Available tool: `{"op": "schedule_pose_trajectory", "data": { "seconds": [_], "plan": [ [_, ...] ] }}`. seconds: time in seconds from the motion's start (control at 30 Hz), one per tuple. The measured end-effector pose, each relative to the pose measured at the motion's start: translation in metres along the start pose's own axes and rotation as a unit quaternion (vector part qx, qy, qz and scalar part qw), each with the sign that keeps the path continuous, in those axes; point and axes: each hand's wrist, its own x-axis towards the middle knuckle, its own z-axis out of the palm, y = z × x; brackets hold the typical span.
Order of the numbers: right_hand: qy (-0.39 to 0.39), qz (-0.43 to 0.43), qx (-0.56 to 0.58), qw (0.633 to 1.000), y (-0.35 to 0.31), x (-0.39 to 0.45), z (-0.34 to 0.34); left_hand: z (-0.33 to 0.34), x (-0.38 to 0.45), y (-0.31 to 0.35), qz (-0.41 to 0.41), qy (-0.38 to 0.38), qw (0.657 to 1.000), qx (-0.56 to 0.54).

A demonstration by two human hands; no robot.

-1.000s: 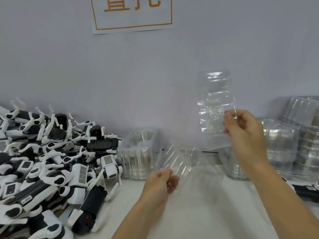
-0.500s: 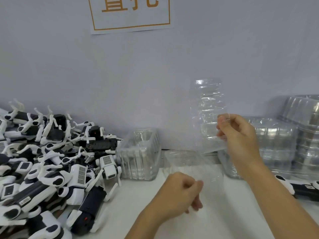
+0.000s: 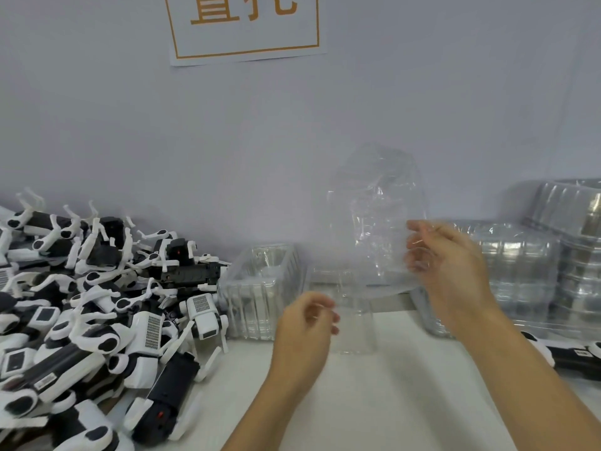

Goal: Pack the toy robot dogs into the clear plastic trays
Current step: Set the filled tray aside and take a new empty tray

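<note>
The right hand [image 3: 445, 265] holds a clear moulded plastic tray [image 3: 374, 219] upright in the air, its fingers curled round the tray's right edge, which shows blurred against the pale wall. The left hand [image 3: 309, 323] is lower, its fingers pinching the edge of a second clear plastic tray [image 3: 354, 314] that stands on the white desk [image 3: 390, 402] directly below the raised one; this lower tray is faint and its exact shape is hard to tell.

Taking the raised tray as the landmark: to its lower left a stack of clear ribbed plastic tubs [image 3: 260, 291] sits on the desk against the wall. Further left lies a large heap of black-and-white toy robot dogs [image 3: 97, 304], piled in all directions, legs sticking up; none is in a tray. To the right of the raised tray, behind the right hand, stand tall stacks of nested clear plastic trays [image 3: 527, 271]. Below those stacks, at the right edge, one more black-and-white toy robot dog [image 3: 572, 354] lies on the desk. High up and to the left of the raised tray, a white paper sign with an orange border and orange characters [image 3: 244, 24] is fixed to the wall.
</note>
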Motion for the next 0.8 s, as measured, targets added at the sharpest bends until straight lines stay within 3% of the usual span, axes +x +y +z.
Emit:
{"op": "schedule_pose_trajectory", "data": {
  "seconds": [0.07, 0.2, 0.27, 0.5, 0.8],
  "plan": [
    [-0.021, 0.042, 0.069, 0.997, 0.002, 0.000, 0.000, -0.008, 0.006, 0.003, -0.022, 0.034, 0.993, -0.109],
    [-0.097, 0.160, 0.116, 0.975, 0.008, -0.006, 0.005, -0.021, 0.013, 0.012, -0.079, -0.021, 0.958, -0.275],
    [-0.135, 0.199, 0.113, 0.964, 0.012, -0.010, 0.010, -0.024, 0.013, 0.016, -0.081, -0.029, 0.955, -0.283],
    [-0.178, 0.230, 0.103, 0.951, 0.022, -0.020, 0.024, -0.029, 0.016, 0.019, -0.118, 0.060, 0.953, -0.272],
    [-0.204, 0.219, 0.031, 0.954, 0.018, -0.025, 0.024, -0.038, 0.017, 0.020, -0.104, 0.060, 0.955, -0.270]
  ]
}}
